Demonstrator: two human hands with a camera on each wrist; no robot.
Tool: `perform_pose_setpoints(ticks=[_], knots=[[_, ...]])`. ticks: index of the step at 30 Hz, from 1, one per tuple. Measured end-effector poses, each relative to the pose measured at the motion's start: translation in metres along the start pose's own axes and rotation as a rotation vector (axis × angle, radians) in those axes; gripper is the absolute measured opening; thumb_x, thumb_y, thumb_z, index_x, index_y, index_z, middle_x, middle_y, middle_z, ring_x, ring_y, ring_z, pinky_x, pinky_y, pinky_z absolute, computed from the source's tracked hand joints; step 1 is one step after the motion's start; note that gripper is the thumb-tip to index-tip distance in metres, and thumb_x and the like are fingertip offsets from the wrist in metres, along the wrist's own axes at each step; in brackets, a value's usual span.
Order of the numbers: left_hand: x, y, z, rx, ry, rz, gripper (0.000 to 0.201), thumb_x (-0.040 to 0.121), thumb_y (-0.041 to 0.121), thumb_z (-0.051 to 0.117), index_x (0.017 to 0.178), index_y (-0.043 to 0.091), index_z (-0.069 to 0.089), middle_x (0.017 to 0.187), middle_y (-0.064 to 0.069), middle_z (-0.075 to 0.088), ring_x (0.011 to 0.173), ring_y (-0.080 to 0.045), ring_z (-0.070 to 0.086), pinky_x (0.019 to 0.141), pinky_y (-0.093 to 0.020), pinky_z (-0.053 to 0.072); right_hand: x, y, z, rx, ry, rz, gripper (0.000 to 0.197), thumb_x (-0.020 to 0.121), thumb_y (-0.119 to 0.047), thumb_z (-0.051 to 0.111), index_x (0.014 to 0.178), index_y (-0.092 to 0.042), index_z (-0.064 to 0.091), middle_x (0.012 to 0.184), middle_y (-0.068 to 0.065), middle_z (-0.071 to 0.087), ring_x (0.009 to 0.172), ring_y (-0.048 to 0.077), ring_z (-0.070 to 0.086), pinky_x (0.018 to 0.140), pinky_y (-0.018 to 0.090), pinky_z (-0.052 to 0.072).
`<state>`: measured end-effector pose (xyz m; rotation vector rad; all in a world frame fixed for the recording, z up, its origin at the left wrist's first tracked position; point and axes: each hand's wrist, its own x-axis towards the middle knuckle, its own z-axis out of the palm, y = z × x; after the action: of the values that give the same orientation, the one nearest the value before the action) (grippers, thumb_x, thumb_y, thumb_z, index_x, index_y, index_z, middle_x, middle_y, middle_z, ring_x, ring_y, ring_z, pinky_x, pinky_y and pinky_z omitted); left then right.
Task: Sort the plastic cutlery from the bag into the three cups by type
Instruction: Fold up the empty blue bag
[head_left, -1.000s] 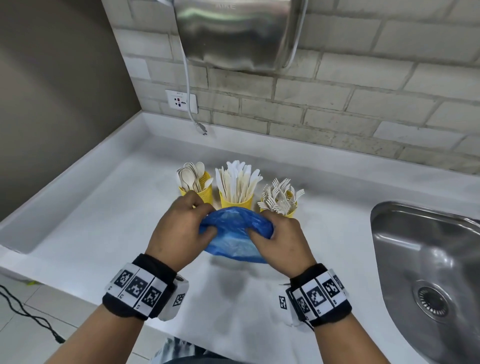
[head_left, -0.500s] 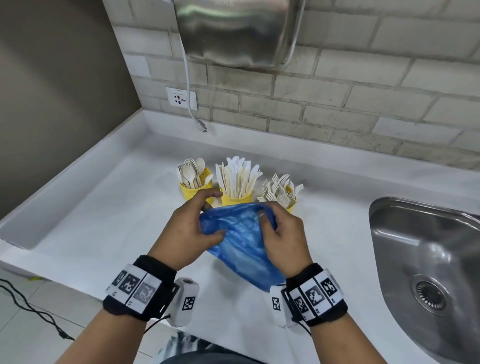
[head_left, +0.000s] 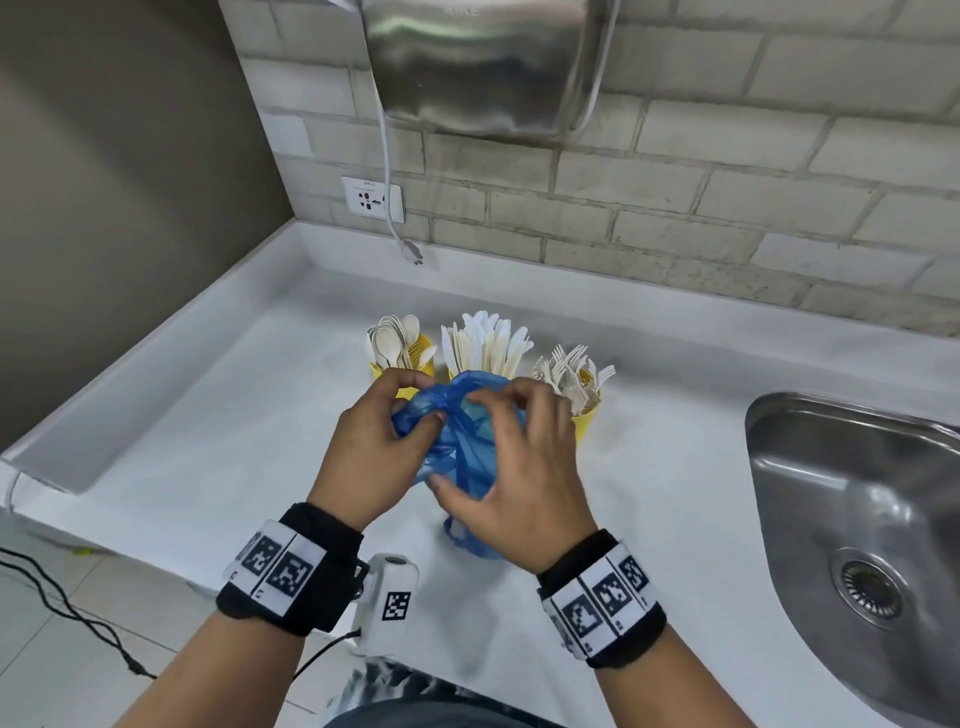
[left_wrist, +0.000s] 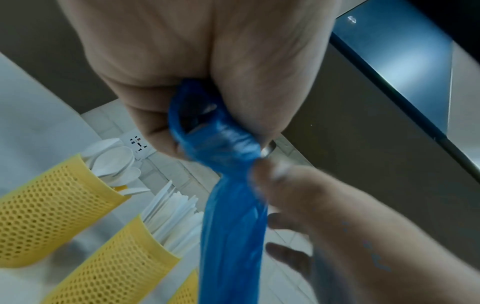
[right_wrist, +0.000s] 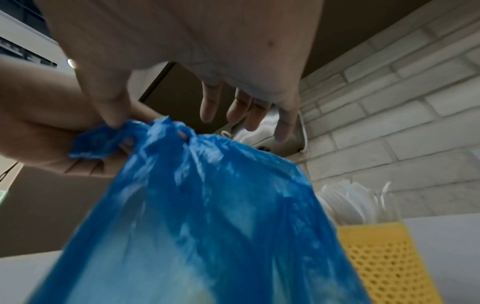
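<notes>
Three yellow mesh cups stand in a row on the white counter (head_left: 218, 426). The spoon cup (head_left: 423, 356) is on the left and the fork cup (head_left: 587, 415) on the right. The knives (head_left: 485, 343) rise in the middle, their cup hidden behind the bag. A crumpled blue plastic bag (head_left: 457, 457) hangs in front of the cups. My left hand (head_left: 410, 415) grips its gathered top in a fist (left_wrist: 182, 123). My right hand (head_left: 470, 444) arches over the bag with the thumb touching a fold and the fingers spread loose (right_wrist: 182, 115). What the bag (right_wrist: 207, 216) holds is hidden.
A steel sink (head_left: 857, 493) is sunk into the counter at the right. A metal hand dryer (head_left: 483, 62) hangs on the brick wall, with a wall socket (head_left: 371, 197) and a dangling plug (head_left: 413, 252) below it. A black cable (head_left: 67, 608) lies on the floor at the left.
The bag went from a flat bundle held between both hands to hanging from my left fist. My right hand loosened its hold and spread its fingers.
</notes>
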<state>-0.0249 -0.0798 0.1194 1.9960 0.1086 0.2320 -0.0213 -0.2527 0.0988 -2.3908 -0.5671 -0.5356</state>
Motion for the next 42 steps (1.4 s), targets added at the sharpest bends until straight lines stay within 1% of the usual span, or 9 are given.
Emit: perform_pose_setpoints(ticks=[4, 7, 13, 17, 22, 26, 30, 36, 42], knots=[[-0.003, -0.001, -0.002, 0.02, -0.118, 0.043, 0.04, 0.087, 0.026, 0.08, 0.117, 0.037, 0.056, 0.082, -0.003, 0.076, 0.073, -0.017, 0.072, 0.072, -0.033, 0.059, -0.002, 0.02, 0.017, 0.072, -0.036, 0.017, 0.021, 0.083, -0.022, 0.062, 0.101, -0.016, 0.069, 0.111, 0.004, 0.052, 0.102, 0.028, 0.051, 0.088, 0.046, 0.048], [-0.003, -0.007, -0.012, 0.046, -0.297, 0.071, 0.064, 0.073, 0.035, 0.093, 0.125, 0.04, 0.056, 0.075, -0.005, 0.071, 0.066, -0.019, 0.066, 0.064, -0.029, 0.053, 0.001, 0.031, 0.01, 0.345, -0.047, 0.191, 0.028, 0.087, -0.002, 0.051, 0.109, -0.014, 0.062, 0.095, -0.002, 0.061, 0.086, 0.013, 0.058, 0.077, 0.03, 0.048], [-0.001, -0.016, -0.008, 0.249, -0.219, 0.219, 0.016, 0.086, 0.032, 0.081, 0.099, 0.037, 0.075, 0.073, 0.016, 0.069, 0.064, -0.003, 0.059, 0.061, -0.019, 0.044, 0.01, 0.034, 0.001, 0.367, -0.122, 0.284, 0.029, 0.095, -0.003, 0.049, 0.117, -0.021, 0.054, 0.055, -0.008, 0.047, 0.054, 0.008, 0.049, 0.055, 0.027, 0.036], [0.006, -0.019, -0.008, 0.497, -0.105, 0.221, 0.026, 0.081, 0.06, 0.066, 0.086, 0.036, 0.073, 0.063, 0.014, 0.06, 0.061, -0.008, 0.055, 0.054, -0.024, 0.039, 0.013, 0.032, -0.001, 0.355, -0.219, 0.272, 0.013, 0.096, -0.029, 0.058, 0.109, -0.028, 0.056, 0.057, -0.005, 0.052, 0.056, 0.011, 0.053, 0.061, 0.036, 0.045], [0.014, -0.023, -0.015, 0.562, 0.012, 0.121, 0.023, 0.077, 0.038, 0.047, 0.076, 0.028, 0.067, 0.062, 0.003, 0.059, 0.064, -0.027, 0.054, 0.056, -0.031, 0.043, 0.01, 0.038, 0.0, 0.064, -0.375, 0.228, 0.044, 0.083, -0.069, 0.054, 0.114, -0.037, 0.049, 0.077, -0.008, 0.063, 0.075, 0.019, 0.064, 0.067, 0.035, 0.052], [0.018, -0.024, -0.015, 0.388, 0.042, 0.048, 0.016, 0.072, 0.032, 0.043, 0.066, 0.027, 0.057, 0.054, 0.002, 0.049, 0.059, -0.025, 0.045, 0.055, -0.035, 0.04, 0.008, 0.045, 0.006, 0.094, -0.403, 0.282, 0.047, 0.087, -0.065, 0.056, 0.125, -0.038, 0.043, 0.077, -0.008, 0.065, 0.075, 0.021, 0.064, 0.07, 0.039, 0.054], [0.019, -0.021, -0.017, 0.495, 0.071, 0.054, 0.032, 0.075, 0.031, 0.046, 0.095, 0.032, 0.072, 0.067, 0.006, 0.064, 0.069, -0.028, 0.059, 0.061, -0.034, 0.05, 0.01, 0.045, 0.002, 0.188, -0.375, 0.345, 0.067, 0.088, -0.056, 0.061, 0.142, -0.037, 0.027, 0.074, -0.008, 0.062, 0.073, 0.018, 0.063, 0.074, 0.043, 0.056], [0.018, -0.004, -0.009, 0.341, -0.128, 0.091, 0.026, 0.07, 0.029, 0.053, 0.084, 0.036, 0.074, 0.079, 0.017, 0.07, 0.075, -0.009, 0.064, 0.067, -0.024, 0.049, 0.015, 0.021, -0.01, 0.257, -0.032, 0.082, 0.092, 0.076, -0.051, 0.071, 0.154, -0.022, 0.031, 0.135, -0.003, 0.044, 0.129, 0.017, 0.041, 0.111, 0.039, 0.039], [0.002, 0.02, 0.007, 0.215, -0.248, 0.283, 0.035, 0.07, 0.011, 0.05, 0.09, 0.025, 0.075, 0.073, 0.013, 0.066, 0.071, -0.009, 0.06, 0.067, -0.033, 0.052, 0.015, 0.007, 0.005, 0.149, -0.313, 0.038, 0.115, 0.08, -0.037, 0.071, 0.157, -0.043, -0.014, 0.123, -0.012, 0.064, 0.122, 0.013, 0.053, 0.122, 0.058, 0.015]])
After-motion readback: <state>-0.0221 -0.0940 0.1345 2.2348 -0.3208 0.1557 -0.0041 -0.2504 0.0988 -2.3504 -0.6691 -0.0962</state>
